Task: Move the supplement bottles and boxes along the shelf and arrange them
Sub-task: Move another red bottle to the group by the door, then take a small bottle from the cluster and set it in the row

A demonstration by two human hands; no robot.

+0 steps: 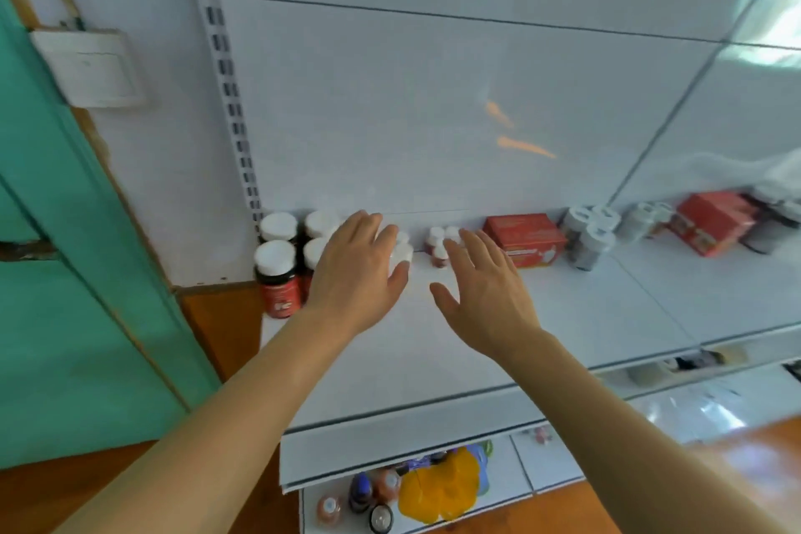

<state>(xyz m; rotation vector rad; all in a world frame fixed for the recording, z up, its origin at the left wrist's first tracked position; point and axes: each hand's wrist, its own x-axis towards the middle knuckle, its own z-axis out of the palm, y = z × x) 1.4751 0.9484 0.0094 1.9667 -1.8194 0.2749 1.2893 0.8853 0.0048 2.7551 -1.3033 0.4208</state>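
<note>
On the white shelf [563,317], several dark red-labelled bottles with white caps [277,273] stand at the far left against the back panel. My left hand [359,269] lies over small white bottles [401,249] beside them, fingers curled round them. My right hand [481,286] hovers open, fingers spread, just in front of a few small red bottles with white caps [437,243]. A red box [526,239] stands to their right, then clear white-capped bottles [589,236], and another red box [713,221] with more bottles further right.
A slotted shelf upright [229,100] runs up the left side, next to a green door [65,273] and a wall switch [93,67]. The lower shelf holds bottles and a yellow packet [437,486]. A wooden floor lies below.
</note>
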